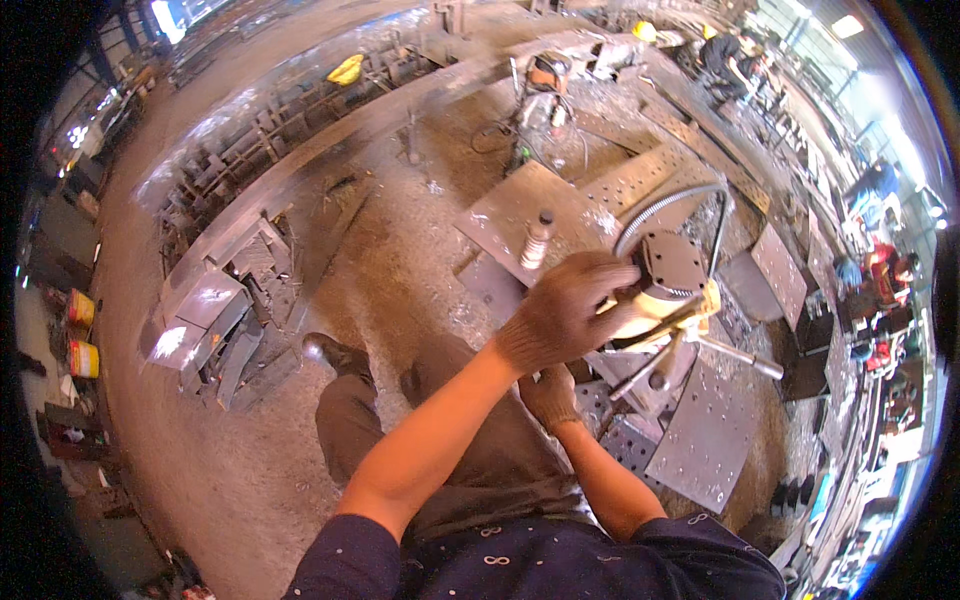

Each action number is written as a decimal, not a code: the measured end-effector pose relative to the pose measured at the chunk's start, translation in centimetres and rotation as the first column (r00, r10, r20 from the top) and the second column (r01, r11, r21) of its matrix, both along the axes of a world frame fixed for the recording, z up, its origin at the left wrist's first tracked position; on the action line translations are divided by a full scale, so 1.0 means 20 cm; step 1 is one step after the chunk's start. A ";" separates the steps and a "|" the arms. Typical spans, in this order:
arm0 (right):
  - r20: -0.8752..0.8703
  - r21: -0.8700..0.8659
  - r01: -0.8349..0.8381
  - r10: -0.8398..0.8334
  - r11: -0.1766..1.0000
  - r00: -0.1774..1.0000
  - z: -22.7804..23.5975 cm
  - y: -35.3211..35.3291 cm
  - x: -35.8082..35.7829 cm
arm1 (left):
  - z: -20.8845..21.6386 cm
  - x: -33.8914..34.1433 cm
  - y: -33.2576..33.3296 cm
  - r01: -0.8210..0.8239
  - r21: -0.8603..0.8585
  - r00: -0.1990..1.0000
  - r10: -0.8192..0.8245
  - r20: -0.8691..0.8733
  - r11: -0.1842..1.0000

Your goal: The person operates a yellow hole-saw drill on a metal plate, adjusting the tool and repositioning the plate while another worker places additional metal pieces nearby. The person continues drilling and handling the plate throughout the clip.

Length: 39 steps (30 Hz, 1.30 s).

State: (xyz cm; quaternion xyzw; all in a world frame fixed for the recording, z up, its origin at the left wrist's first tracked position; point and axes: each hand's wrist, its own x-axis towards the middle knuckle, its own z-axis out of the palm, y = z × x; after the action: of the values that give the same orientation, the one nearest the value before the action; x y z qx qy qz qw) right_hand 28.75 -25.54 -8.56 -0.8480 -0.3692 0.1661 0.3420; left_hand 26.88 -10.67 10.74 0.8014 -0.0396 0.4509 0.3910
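Observation:
A drilling machine (pixel 675 270) with a yellow body, a dark square top and spoked metal feed handles stands to the right of my hands. My left hand (pixel 568 308), in a dark brown knit glove, reaches to its near side with thumb and fingers apart; the fingertips meet or overlap the body. Below it, my right hand (pixel 550 398), gloved too, is low beside the machine's base; its fingers are mostly hidden. A plastic bottle (pixel 537 240) with a dark cap stands on a rusty steel plate (pixel 500 212) just beyond my left hand.
A flexible metal conduit (pixel 668 203) arcs over the machine. Perforated steel plates (pixel 645 180) lie beyond, and a flat plate (pixel 705 435) lies nearer. Scrap steel pieces (pixel 235 330) are piled at left. An orange-topped machine (pixel 548 75) with cables stands ahead; people (pixel 730 68) work far right.

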 end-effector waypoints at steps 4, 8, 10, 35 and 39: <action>-0.010 0.098 0.232 -0.232 0.968 0.973 0.03 0.61 0.11 | -0.38 -0.73 0.32 -0.528 -0.370 0.841 0.412 -0.350 0.764; 0.080 0.103 0.515 -0.523 0.851 0.848 -0.08 1.09 0.66 | -0.77 -1.43 0.53 -0.726 -0.576 0.673 0.556 -0.487 0.375; 0.252 0.194 0.525 -0.559 0.829 0.790 -0.09 1.20 0.85 | -0.70 -1.71 0.52 -0.773 -0.590 0.590 0.605 -0.535 0.232; -0.436 0.399 0.313 -0.121 0.862 0.892 -0.13 0.34 0.42 | -1.09 -0.47 0.02 0.337 -0.863 0.941 0.163 0.296 -0.376; -0.774 0.334 0.452 -0.033 0.827 0.632 -0.02 0.27 0.05 | -1.23 -0.54 0.09 0.158 -0.891 0.978 0.188 0.084 -0.424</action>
State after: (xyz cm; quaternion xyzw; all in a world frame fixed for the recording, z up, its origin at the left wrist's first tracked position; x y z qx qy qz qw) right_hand 29.65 -20.20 -8.92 -0.6299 -0.1052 0.3441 0.6883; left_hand 16.16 -8.78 -13.92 0.0463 0.3308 0.3587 0.8717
